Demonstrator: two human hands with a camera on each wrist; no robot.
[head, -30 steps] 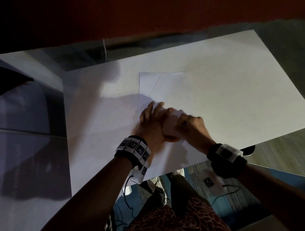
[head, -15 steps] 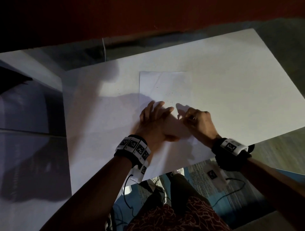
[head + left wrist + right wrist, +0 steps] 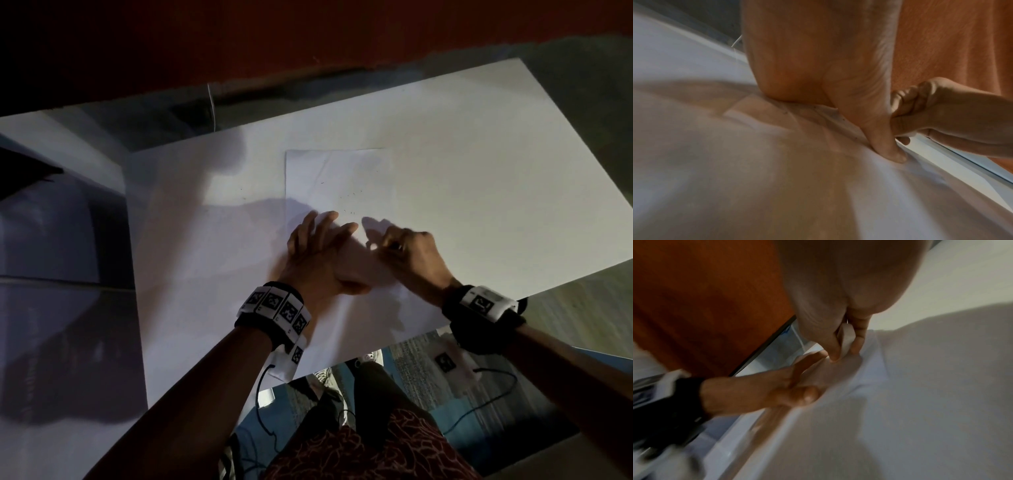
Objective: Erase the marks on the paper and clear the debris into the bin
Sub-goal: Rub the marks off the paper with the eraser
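Note:
A white sheet of paper lies on a large white board, with small dark eraser crumbs scattered across its middle. My left hand lies flat on the sheet's lower part with straight, spread fingers, and its thumb presses the paper down. Just to its right, my right hand is curled with its fingertips on the paper. In the right wrist view its thumb and a finger pinch a small white eraser against the sheet. No bin is in any view.
The board sits on a glass table, and its near edge runs just behind my wrists. Through the glass I see my legs and a rug. A dark red wall stands behind the table. A grey surface lies to the left.
My right hand has slid up and to the right, off the back of the left hand, and now works beside it. The left hand has stayed flat on the paper.

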